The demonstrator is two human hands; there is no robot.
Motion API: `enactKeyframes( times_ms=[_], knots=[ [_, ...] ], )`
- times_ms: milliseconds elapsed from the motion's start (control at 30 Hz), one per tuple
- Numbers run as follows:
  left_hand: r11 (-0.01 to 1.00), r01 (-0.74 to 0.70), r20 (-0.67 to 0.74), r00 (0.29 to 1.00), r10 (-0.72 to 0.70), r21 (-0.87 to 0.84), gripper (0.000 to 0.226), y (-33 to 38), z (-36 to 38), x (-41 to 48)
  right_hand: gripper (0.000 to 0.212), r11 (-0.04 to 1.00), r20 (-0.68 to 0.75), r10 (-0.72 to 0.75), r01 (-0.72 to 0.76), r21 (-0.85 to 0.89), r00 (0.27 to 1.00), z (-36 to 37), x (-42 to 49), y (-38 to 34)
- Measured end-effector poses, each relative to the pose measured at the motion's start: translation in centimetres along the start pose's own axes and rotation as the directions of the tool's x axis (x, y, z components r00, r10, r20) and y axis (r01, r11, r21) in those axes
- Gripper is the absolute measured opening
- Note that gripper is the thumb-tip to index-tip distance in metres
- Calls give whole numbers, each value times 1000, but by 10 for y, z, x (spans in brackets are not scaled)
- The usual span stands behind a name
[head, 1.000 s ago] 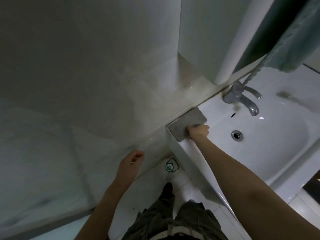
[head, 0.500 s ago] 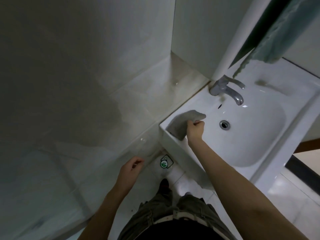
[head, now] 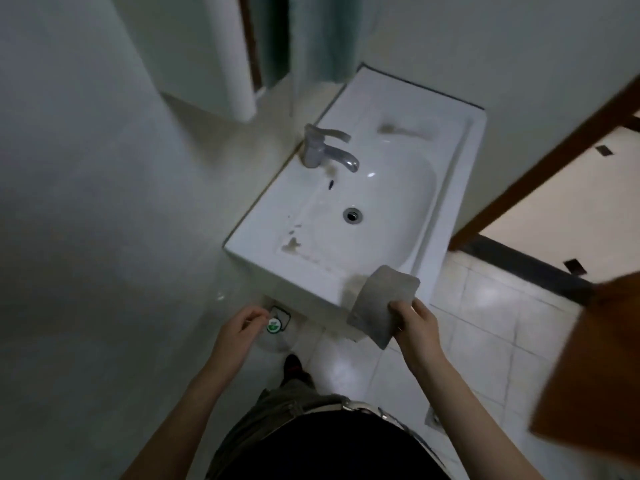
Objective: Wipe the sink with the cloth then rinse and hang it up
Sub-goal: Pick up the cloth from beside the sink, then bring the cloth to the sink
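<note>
The white sink (head: 263,258) stands against the wall, with a metal tap (head: 323,150) at its back and a drain (head: 352,215) in the bowl. Brownish stains (head: 292,243) mark the basin's near left part. A grey cloth (head: 381,304) hangs in the air off the sink's near right corner, pinched by my right hand (head: 414,323). My left hand (head: 239,332) hovers lower left of the sink with its fingers loosely curled, holding nothing.
A white cabinet (head: 221,64) hangs on the wall above the tap, with a greenish towel (head: 318,36) beside it. A brown door edge (head: 588,358) juts in at right. A doorway frame (head: 540,168) opens to the right. A white container with a green label (head: 275,325) sits on the floor.
My right hand lifted the cloth off the sink's left corner and carried it back to the near right corner. The view swung right, and the left hand stayed low.
</note>
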State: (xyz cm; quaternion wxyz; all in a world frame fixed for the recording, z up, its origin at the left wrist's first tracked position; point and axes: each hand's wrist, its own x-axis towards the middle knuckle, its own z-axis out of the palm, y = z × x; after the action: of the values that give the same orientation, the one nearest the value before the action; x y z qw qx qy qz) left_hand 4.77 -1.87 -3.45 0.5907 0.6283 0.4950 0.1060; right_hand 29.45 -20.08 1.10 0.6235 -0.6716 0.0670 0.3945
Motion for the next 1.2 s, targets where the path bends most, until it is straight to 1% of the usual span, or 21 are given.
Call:
enactKeyframes(
  times_ms=[67,100,167,233,367,467,567,667,767,933,1033,1100,1200],
  knots=[
    [999,24,54,998,-27,42,10,-7,30,-10,28,999,-69,3,0,41,998,-45,-18,17],
    [997,33,92,995,-40,70,8,-14,46,-16,30,997,-118,18,-10,72,993,-68,-27,27],
    [990,59,174,981,-81,128,14,-27,79,-32,30,992,-219,69,-43,120,973,-113,-44,49],
    [976,111,224,963,-152,187,19,-41,108,-50,30,983,-297,125,-77,168,947,-158,-62,76],
    [950,151,264,938,-224,272,18,-60,149,-77,36,969,-468,219,-135,208,856,-238,-100,124],
    [937,178,248,934,-257,300,16,-64,172,-85,44,948,-544,284,-145,284,790,-285,-120,138],
    [912,162,258,927,-271,376,18,-58,192,-83,42,938,-569,290,-110,330,769,-319,-122,134],
    [893,151,262,923,-281,424,18,-51,213,-71,43,936,-584,276,-74,344,764,-345,-99,119],
    [879,153,264,918,-295,452,18,-40,246,-55,49,944,-574,258,-76,322,777,-365,-59,95],
    [880,176,289,901,-324,440,18,-9,331,-21,47,963,-542,219,-88,256,811,-399,24,40],
    [892,162,335,887,-319,423,17,29,388,4,47,966,-531,223,-114,231,817,-427,69,-3],
    [910,119,361,891,-274,397,16,64,425,24,43,973,-521,203,-110,204,829,-449,95,-36],
    [937,69,350,916,-196,343,13,120,474,60,41,981,-504,179,-112,160,845,-484,133,-84]
  ],
)
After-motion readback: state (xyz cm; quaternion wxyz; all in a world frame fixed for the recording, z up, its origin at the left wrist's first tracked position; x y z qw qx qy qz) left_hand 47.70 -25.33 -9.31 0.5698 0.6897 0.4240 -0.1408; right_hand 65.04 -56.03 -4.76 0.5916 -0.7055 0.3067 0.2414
